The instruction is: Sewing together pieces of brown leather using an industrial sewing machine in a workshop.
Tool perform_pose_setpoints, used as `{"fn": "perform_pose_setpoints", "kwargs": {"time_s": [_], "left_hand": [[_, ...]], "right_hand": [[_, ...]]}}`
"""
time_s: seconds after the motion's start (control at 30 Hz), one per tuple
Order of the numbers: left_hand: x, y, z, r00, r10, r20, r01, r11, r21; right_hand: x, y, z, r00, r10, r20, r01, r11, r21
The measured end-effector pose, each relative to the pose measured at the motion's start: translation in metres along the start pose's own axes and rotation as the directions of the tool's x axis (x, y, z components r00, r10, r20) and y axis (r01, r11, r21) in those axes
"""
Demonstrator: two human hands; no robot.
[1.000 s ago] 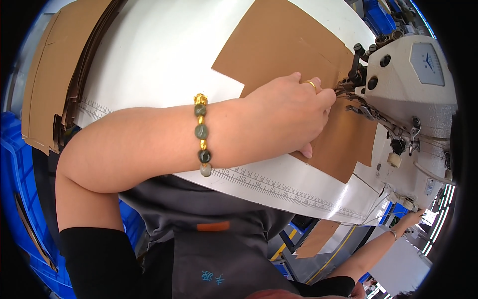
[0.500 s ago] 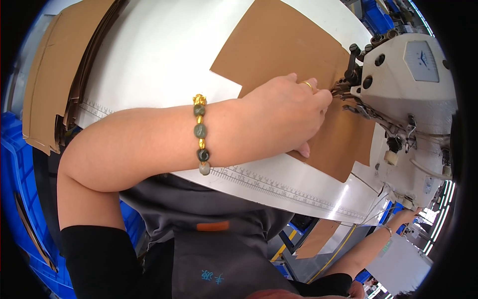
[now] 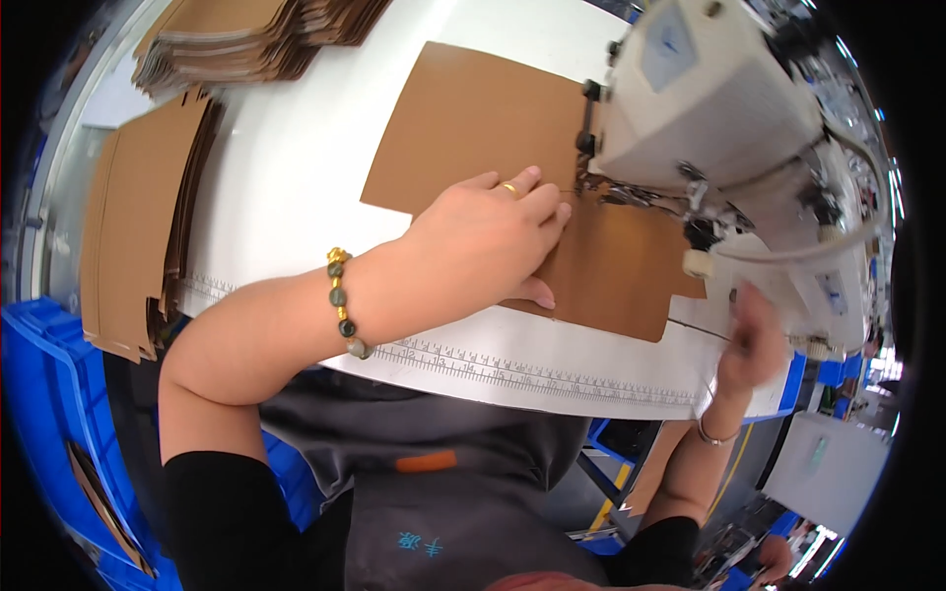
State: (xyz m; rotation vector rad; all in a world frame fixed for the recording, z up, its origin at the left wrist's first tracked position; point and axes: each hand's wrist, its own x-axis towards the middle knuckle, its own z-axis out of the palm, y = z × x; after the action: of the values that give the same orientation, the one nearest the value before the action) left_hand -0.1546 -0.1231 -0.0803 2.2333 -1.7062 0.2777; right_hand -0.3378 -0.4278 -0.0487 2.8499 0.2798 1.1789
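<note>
A brown leather-like panel (image 3: 473, 118) with notched corners lies on the white table, partly under the head of a white sewing machine (image 3: 719, 98). My left hand (image 3: 493, 236) rests on the panel just left of the machine's needle area, fingers spread and lightly bent, thumb near the panel's front edge. It wears a ring and a beaded bracelet. My right hand (image 3: 754, 340) is raised at the table's right end, beside the machine's lower right part and apart from the panel. Motion smears its fingers. The needle area is mostly hidden by the machine's fittings.
Stacks of brown panels stand at the left, one nearer stack (image 3: 138, 227) and one farther stack (image 3: 236, 44). A printed ruler scale (image 3: 512, 369) runs along the table's front edge. Blue crates (image 3: 59, 374) are below at the left. A thin cord hangs near my right hand.
My right hand has come up from low beside the machine to the table's right end. My left hand stays on the panel. The whole view has shifted, showing more of the stacks.
</note>
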Motion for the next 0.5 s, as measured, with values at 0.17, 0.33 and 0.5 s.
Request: {"fn": "perform_pose_setpoints", "kwargs": {"time_s": [0.17,0.33,0.5], "left_hand": [[0.000,0.000,-0.008,0.995,-0.070,0.066,0.072,0.997,-0.039],[0.007,0.006,-0.014,0.994,-0.049,0.102,0.051,0.998,-0.023],[0.006,0.003,-0.015,0.991,-0.055,0.121,0.060,0.998,-0.033]], "right_hand": [[0.061,-0.064,0.056,0.877,-0.103,0.468,0.040,0.989,0.143],[0.042,-0.063,0.077,0.901,-0.169,0.399,0.171,0.985,0.032],[0.044,-0.074,0.073,0.873,-0.144,0.467,0.039,0.973,0.227]]}}
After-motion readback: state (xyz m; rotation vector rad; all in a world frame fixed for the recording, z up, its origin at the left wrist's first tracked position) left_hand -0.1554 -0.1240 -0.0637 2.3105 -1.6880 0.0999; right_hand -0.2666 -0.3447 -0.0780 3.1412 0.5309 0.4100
